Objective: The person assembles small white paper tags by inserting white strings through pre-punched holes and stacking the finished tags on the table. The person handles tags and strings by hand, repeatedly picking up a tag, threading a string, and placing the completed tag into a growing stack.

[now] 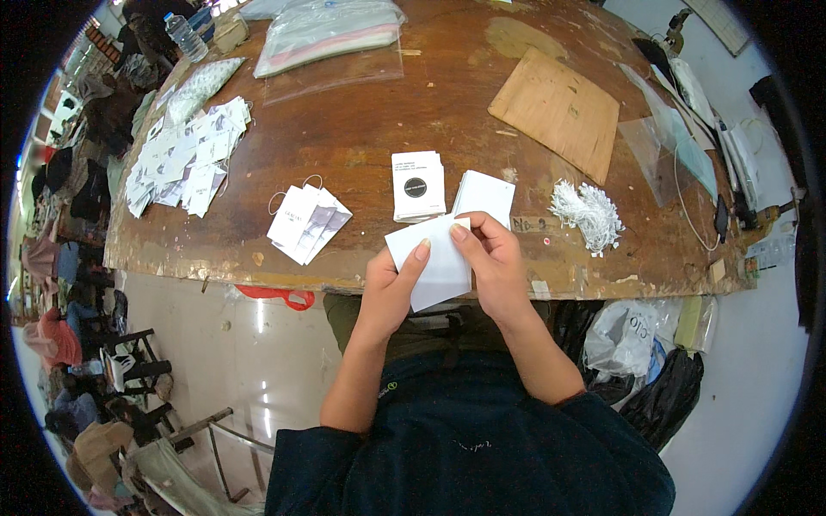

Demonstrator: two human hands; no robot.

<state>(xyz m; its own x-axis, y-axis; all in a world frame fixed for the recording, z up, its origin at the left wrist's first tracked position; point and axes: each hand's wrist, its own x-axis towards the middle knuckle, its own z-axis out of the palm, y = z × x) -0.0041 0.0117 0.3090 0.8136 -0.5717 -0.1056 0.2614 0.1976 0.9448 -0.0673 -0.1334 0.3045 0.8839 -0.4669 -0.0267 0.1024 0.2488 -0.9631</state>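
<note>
Between my two hands, over the table's front edge, I hold white cards [437, 273], blank on the side that shows. My left hand [391, 279] grips their left side with the thumb on top. My right hand [492, 262] pinches their upper right corner between thumb and fingers. Just beyond lies a stack of white printed tags [418, 185] with a black round mark. Right of it is a stack of blank white cards [484, 193], partly hidden by my right hand. A small fan of strung tags [308, 224] lies to the left.
A heap of finished-looking tags [191, 159] and a filled plastic bag [205, 86] lie at the left. White string loops [587, 215] are bundled at the right, near a wooden board [557, 110]. Plastic sleeves [331, 39] and a bottle [185, 37] are farther back.
</note>
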